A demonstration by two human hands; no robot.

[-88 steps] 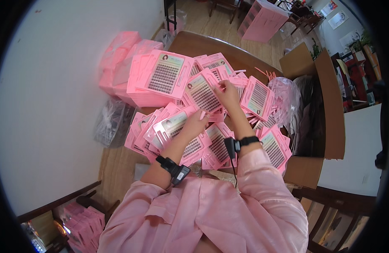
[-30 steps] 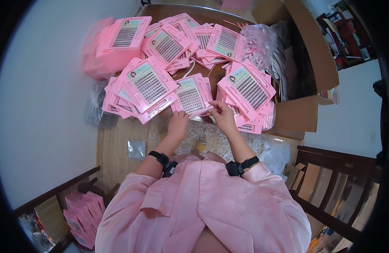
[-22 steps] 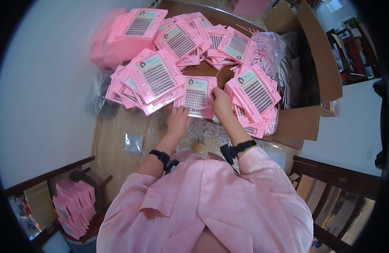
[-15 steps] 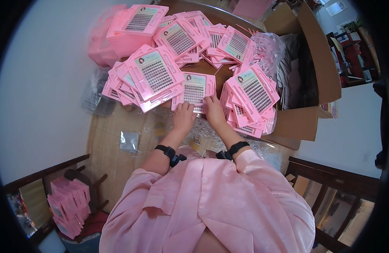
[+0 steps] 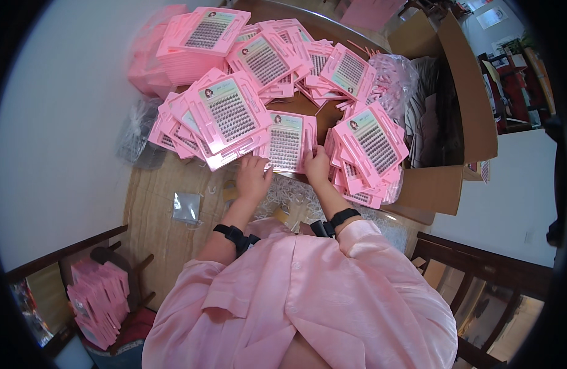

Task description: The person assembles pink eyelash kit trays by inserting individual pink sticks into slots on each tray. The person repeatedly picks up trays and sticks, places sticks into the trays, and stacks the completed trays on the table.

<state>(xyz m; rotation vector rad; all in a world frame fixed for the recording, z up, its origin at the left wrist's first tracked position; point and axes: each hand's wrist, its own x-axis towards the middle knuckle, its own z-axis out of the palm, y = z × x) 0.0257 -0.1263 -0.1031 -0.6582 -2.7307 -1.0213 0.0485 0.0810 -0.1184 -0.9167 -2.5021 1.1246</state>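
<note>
A pink tray of false eyelashes [image 5: 286, 142], with rows of dark lash clusters under a pale printed card, lies at the near edge of the table. At its right side my right hand [image 5: 317, 165] is closed, fingers gripping that edge. My left hand [image 5: 252, 177] is by its lower left corner, fingers curled, a tiny whitish bit showing at the fingertips; what it is I cannot make out. To the left, a stack of similar lash trays [image 5: 229, 114] overlaps the tray's side. Another fanned stack of lash trays [image 5: 372, 144] is to the right.
More lash trays [image 5: 268, 58] are heaped toward the back, beside a tall pile [image 5: 200, 37]. A clear bag of pink sticks [image 5: 391, 80] leans by a large open cardboard box [image 5: 468, 92]. Clear plastic pieces [image 5: 289, 197] litter the floor; a chair at lower left holds pink trays [image 5: 99, 301].
My left hand has moved left, off the tray's front, to its lower left corner. My right hand has shifted slightly down along the right edge. The view has tilted a little.
</note>
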